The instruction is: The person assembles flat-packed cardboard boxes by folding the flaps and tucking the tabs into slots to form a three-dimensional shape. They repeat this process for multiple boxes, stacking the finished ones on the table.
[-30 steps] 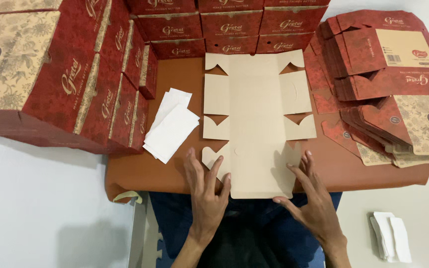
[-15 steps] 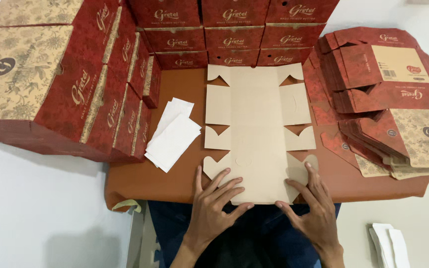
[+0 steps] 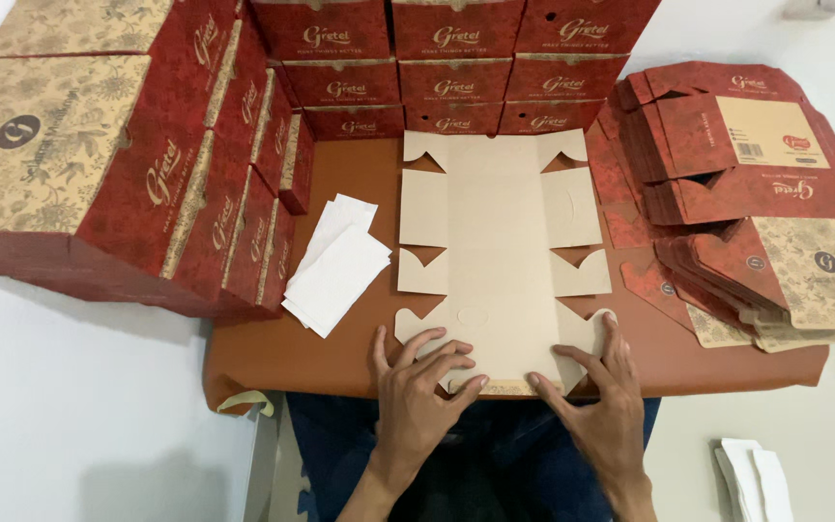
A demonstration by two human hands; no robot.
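Observation:
A flat, unfolded cardboard box blank (image 3: 500, 242) lies plain brown side up on the brown table (image 3: 340, 358), with flaps along both sides. My left hand (image 3: 419, 391) rests fingers spread on the blank's near left corner. My right hand (image 3: 599, 391) presses on the near right corner flap. Both hands lie flat on the cardboard at the table's front edge.
Assembled red and tan patterned boxes (image 3: 118, 164) are stacked at left and along the back (image 3: 451, 58). A pile of flat red blanks (image 3: 756, 193) sits at right. White paper sheets (image 3: 335, 266) lie left of the blank. More white paper (image 3: 751, 478) lies on the floor.
My hands slid forward and apart onto the near corners of the blank. The view shifted slightly, bringing the table closer.

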